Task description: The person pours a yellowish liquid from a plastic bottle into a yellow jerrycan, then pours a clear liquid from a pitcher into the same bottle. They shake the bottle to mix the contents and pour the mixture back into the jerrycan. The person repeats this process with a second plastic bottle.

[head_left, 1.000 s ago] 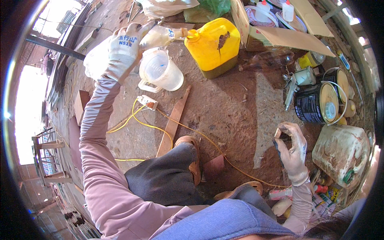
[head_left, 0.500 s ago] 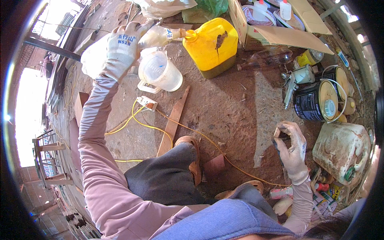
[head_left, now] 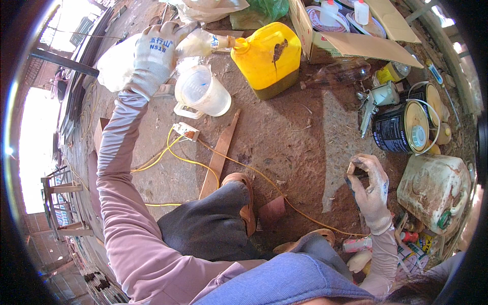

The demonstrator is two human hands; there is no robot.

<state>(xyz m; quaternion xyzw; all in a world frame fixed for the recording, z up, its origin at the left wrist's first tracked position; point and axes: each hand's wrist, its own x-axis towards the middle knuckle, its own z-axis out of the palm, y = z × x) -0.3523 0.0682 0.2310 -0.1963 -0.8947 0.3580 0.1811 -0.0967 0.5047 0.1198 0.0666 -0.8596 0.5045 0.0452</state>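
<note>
My left hand [head_left: 155,53], in a pale glove with dark fingertips, is closed around a translucent plastic bottle [head_left: 195,44]. Its neck meets the mouth of a yellow jerry can [head_left: 268,58]; a whitish part [head_left: 114,66] shows left of the glove. The jerry can stands slightly tilted in view, darker at its base. Just below the bottle is a translucent measuring jug [head_left: 203,91] with a handle. Over the ground at the right, my gloved right hand [head_left: 370,190] pinches thumb and finger on a small brownish piece, too small to name.
A wooden strip [head_left: 219,157] and a power socket [head_left: 186,131] with yellow cords lie before my feet. At right are a spray gun [head_left: 367,114], black paint cans [head_left: 396,129] and a dirty white jerry can [head_left: 434,193]. A cardboard box [head_left: 356,46] of containers stands far right.
My left hand and the whitish part beside it have shifted slightly left. The right hand keeps its pinch in nearly the same place.
</note>
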